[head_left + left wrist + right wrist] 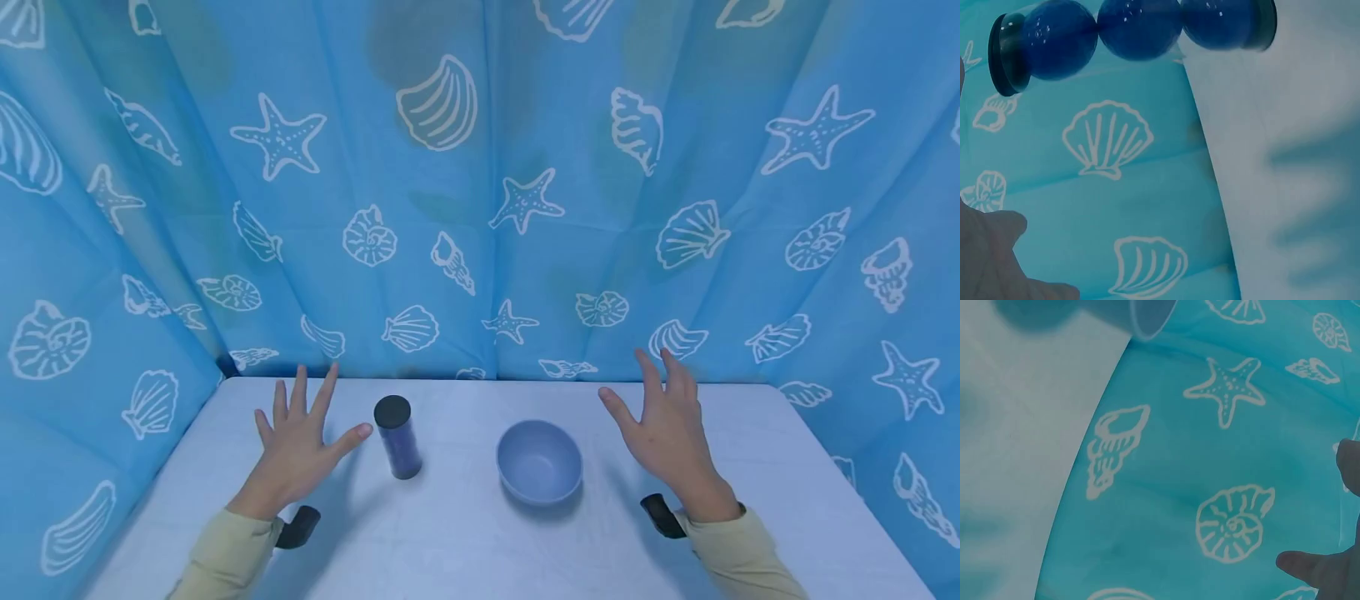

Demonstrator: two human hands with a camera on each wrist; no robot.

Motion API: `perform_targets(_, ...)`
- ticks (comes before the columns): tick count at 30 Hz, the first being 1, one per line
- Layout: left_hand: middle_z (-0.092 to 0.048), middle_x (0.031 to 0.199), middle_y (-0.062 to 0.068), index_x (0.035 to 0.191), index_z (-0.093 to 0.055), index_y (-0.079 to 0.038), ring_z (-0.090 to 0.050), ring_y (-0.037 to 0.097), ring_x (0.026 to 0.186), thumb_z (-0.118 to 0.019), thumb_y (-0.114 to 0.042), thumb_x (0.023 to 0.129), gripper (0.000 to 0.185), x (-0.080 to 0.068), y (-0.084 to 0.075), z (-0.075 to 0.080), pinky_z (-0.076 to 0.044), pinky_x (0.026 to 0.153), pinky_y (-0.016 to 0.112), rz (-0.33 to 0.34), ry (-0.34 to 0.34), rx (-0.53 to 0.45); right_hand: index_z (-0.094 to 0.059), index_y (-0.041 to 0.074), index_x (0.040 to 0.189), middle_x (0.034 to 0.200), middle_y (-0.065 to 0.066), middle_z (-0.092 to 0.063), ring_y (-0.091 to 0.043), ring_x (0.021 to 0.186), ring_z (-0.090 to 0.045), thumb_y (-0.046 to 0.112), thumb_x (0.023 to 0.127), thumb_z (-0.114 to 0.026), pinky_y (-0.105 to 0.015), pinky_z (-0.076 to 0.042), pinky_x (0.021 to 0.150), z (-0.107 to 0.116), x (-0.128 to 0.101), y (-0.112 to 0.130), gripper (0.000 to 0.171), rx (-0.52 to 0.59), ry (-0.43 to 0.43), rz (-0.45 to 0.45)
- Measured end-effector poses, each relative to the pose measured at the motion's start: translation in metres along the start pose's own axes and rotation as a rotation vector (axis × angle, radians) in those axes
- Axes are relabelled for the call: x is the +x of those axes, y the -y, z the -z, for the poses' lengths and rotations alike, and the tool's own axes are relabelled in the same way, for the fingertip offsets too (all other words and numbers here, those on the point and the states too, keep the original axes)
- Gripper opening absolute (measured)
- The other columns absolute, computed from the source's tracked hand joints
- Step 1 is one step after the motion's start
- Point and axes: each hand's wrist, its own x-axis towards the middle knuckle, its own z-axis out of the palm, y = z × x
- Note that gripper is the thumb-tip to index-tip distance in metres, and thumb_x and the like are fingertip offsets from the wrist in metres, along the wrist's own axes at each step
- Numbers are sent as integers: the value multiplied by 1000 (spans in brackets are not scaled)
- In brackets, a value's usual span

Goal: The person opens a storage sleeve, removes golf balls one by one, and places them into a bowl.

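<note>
Jar (397, 436) with a black lid stands upright and untouched on the bench (465, 542) beside the empty bowl (539, 460), flanked by left hand (298, 446) and right hand (670, 429), fingers spread, holding nothing.

A makeshift recording booth is showing here — a blue curtain (480, 183) printed with shells and starfish is enclosing a plain white table (465, 542) on three sides.
</note>
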Motion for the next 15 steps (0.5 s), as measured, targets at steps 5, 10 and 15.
perform_targets(5,8,163,31,163,-3,-19,15,60,143,-54,-67,92,99,-3,-3,-10,10,101,84,30,13,-48,-31,-4,153,157,-35,-17,-55,142,-17,51,100,-55,-78,-25,103,-4,0,10,81,5,22,-16)
perform_targets(10,8,163,31,163,-2,-17,14,59,144,-55,-65,92,101,-7,-6,-20,7,102,84,78,26,-106,-31,-3,153,158,-34,-18,-53,143,-17,51,100,-55,-76,-26,105,-10,0,24,80,40,33,-8)
perform_targets(15,9,164,29,162,0,-15,14,57,145,-56,-67,91,105,-6,-12,-29,6,104,83,128,46,-155,-30,0,155,160,-30,-16,-50,146,-15,52,100,-54,-74,-25,108,-18,0,41,79,96,58,-6)
